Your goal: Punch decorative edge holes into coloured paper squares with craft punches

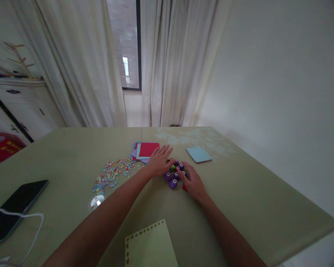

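Note:
A cluster of small purple pieces (173,183) with white ring-like tops, plus a few green and red ones, lies between my two hands. My left hand (158,162) is at the cluster's left side, palm down with fingers spread, its thumb over the pieces. On the other side, my right hand (194,182) curves its parted fingers around the cluster's right edge. A red piece (184,187) shows beside the right palm. Neither hand visibly grips a piece; some are hidden behind the fingers.
Colored paper squares (148,150) are stacked behind my left hand. A pale blue square (199,154) lies right. Left are scattered colorful bits (110,174), a shiny clear round object (97,201), and a phone (19,204) with a white cable (30,215). Hole-edged yellowish paper (151,246) lies nearest.

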`<state>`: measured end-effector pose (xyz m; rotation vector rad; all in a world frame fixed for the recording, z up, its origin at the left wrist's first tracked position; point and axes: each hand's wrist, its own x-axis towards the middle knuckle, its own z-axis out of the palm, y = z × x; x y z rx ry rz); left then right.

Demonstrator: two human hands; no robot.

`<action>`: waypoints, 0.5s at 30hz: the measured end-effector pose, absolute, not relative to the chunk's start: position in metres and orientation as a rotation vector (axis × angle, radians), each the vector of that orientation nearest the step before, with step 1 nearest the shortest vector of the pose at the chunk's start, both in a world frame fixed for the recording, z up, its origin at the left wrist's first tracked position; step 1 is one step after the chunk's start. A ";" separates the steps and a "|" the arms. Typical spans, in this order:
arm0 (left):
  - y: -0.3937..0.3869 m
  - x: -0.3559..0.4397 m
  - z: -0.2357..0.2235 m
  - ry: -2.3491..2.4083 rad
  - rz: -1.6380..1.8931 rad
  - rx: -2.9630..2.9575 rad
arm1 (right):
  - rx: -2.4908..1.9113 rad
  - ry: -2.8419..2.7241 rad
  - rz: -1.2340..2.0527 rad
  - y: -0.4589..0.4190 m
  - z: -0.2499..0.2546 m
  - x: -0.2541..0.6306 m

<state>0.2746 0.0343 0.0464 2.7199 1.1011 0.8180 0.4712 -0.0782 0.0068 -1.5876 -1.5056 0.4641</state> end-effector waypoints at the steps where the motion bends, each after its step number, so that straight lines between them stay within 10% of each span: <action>1: 0.036 0.281 0.044 1.081 0.783 2.740 | -1.600 -1.527 0.468 -0.078 0.006 0.472; 15: 0.024 0.277 0.032 0.919 0.625 2.883 | -1.625 -1.719 0.497 -0.059 0.010 0.472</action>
